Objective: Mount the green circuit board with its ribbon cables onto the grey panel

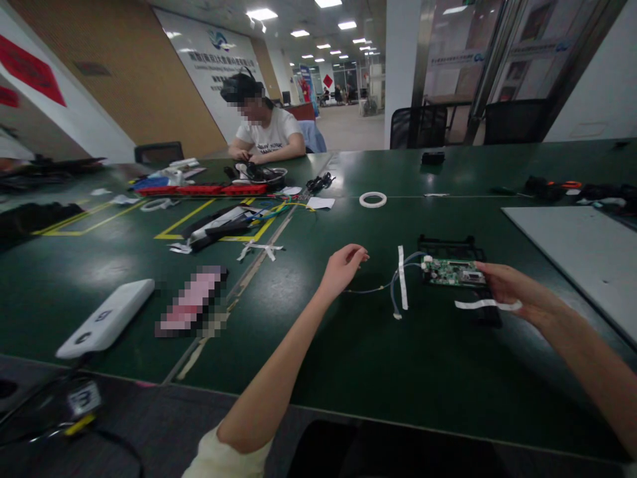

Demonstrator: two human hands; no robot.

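Observation:
A green circuit board [450, 273] is gripped at its right end by my right hand [510, 290]. Behind and below the board shows a black plastic frame [460, 248], partly hidden by board and hand. Grey cables [394, 292] run left from a white connector on the board, and one passes near my left wrist. Across the cables lies a strip of white tape [402, 277]; another white strip [482, 305] stretches from the frame to my right hand. Left of the cables, my left hand [344, 267] is raised with fingers curled into a pinch; whatever is between the fingertips is too small to make out.
A tape roll [373, 199] lies farther back; a grey panel [577, 252] is at the right. On the left are a white power bank [107, 318], a blurred pink phone-like object [192, 302] and black parts with wires [223, 226]. Across the table sits a person [271, 129].

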